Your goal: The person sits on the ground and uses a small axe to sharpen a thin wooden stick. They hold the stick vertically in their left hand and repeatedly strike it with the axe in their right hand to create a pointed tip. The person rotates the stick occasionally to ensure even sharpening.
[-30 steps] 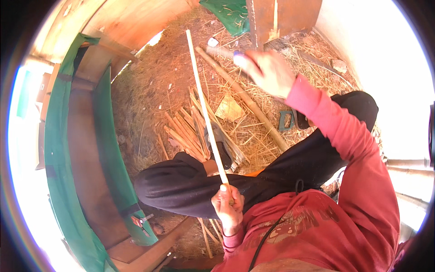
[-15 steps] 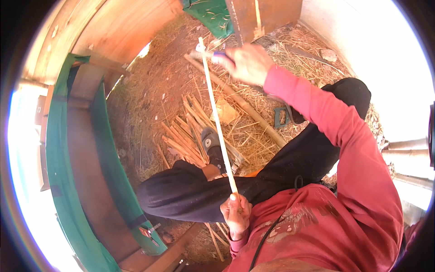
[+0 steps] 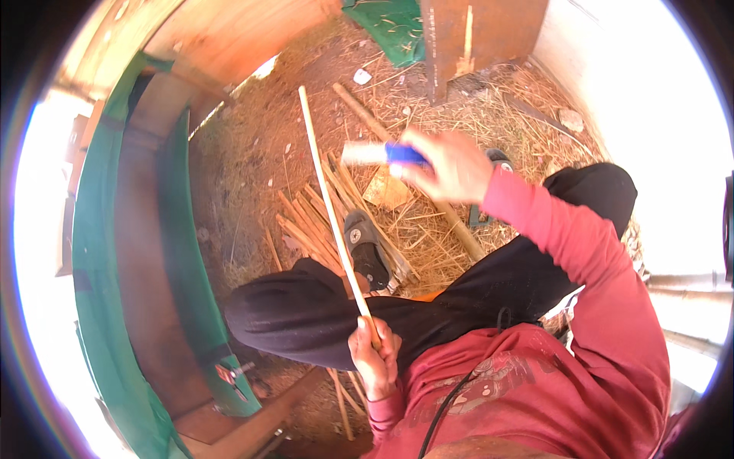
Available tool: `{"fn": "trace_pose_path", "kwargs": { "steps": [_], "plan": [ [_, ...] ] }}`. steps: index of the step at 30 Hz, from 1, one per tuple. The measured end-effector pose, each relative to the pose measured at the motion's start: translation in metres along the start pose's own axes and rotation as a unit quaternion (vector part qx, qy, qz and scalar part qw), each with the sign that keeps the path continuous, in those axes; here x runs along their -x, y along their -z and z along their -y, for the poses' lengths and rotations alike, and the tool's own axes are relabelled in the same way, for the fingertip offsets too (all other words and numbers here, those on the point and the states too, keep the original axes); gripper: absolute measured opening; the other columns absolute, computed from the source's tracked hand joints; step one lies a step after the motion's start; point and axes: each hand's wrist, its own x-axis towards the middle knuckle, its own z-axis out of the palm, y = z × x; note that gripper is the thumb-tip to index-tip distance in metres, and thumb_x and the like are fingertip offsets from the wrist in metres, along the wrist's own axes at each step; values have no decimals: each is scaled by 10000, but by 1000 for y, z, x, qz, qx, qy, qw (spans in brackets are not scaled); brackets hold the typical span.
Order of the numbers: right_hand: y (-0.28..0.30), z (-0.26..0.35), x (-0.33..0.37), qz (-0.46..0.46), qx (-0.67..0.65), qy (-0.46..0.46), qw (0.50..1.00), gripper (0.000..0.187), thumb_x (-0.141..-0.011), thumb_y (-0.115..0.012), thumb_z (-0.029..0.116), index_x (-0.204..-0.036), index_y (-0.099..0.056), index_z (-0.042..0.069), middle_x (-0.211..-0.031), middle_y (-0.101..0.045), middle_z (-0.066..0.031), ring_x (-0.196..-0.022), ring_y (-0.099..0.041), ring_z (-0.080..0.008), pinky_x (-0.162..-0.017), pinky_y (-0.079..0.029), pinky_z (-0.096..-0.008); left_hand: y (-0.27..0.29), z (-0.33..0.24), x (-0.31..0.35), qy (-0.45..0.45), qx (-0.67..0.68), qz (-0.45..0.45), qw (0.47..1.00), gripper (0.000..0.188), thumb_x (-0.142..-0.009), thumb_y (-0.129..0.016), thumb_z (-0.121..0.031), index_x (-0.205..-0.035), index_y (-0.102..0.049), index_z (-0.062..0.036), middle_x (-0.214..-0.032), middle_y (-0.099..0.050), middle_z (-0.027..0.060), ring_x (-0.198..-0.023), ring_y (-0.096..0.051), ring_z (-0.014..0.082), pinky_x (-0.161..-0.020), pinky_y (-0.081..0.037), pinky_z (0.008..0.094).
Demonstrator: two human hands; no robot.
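Left hand (image 3: 375, 356) is gripping the near end of the long pale stick (image 3: 325, 183), fingers wrapped shut around it. Stick is angling up and away over the person's crossed legs in the black trousers (image 3: 290, 310), far tip leaning left and clear of the ground, from this view. Right hand (image 3: 451, 168) is holding the blue-handled knife (image 3: 407, 155), fingers closed on the handle. Blade is pointing left toward the stick, just right of it, showing a gap in this view; blade is blurred, so edge direction is not readable.

Below: split sticks (image 3: 298, 229) are lying fanned on the ground beside the grey-black shoe (image 3: 363, 245). Yellowish block (image 3: 388, 189) is sitting right of them, on straw. Thick pole (image 3: 462, 233) is running diagonally past the block, part of it passing behind the knife and right hand. Left side: green-covered trough (image 3: 99, 268) is standing along the work spot; a small tool with red on it (image 3: 232, 377) is resting at its near end, type unclear. Green sheet (image 3: 394, 34) is lying at the far side, next to the brown board (image 3: 493, 38).
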Motion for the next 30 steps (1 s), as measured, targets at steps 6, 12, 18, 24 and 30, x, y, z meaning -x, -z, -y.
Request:
{"fn": "trace_pose_path", "kwargs": {
  "steps": [6, 12, 18, 24, 30],
  "plan": [
    [-32, 24, 38, 69, -30, 171, 982, 307, -857, -649, 316, -1015, -582, 61, -744, -603, -83, -585, -613, -292, -491, -480, -388, -44, -16, -33, 10, 42, 81, 996, 417, -1025, -354, -381, -810, -480, -47, -512, -295, -33, -382, -189, 54, -364, -169, 221],
    [-48, 23, 44, 18, 47, 168, 985, 317, -892, -577, 413, -1027, -549, 128, -565, -534, -85, -454, -570, -286, -422, -421, -397, -65, -18, -35, 21, 72, 61, 995, 435, -1018, -364, -405, -733, -417, -82, -497, -240, -48, -399, -141, 52, -375, -132, 239],
    [-52, 9, 26, 37, 133, 147, 980, 314, -892, -565, 433, -975, -518, 134, -572, -531, -105, -424, -558, -285, -383, -410, -438, -73, -22, -39, 78, 97, 31, 992, 442, -1013, -356, -441, -690, -377, -139, -470, -207, -60, -377, -122, 59, -369, -117, 253],
    [7, -82, -35, -130, 238, -216, 938, 368, -994, -398, 380, -1000, -572, 56, -556, -569, -97, -526, -605, -293, -463, -476, -430, -56, -29, -3, 69, 130, 159, 976, 472, -1024, -290, -441, -673, -369, -135, -443, -240, -54, -322, -157, 62, -324, -133, 237],
    [5, -3, -3, -89, 29, 29, 995, 310, -936, -528, 407, -903, -543, 99, -557, -543, -103, -468, -567, -279, -417, -421, -380, -51, -34, -31, 52, 145, 101, 983, 421, -1021, -328, -419, -899, -507, -58, -461, -288, -29, -327, -198, 70, -331, -172, 243]
  ]
}}
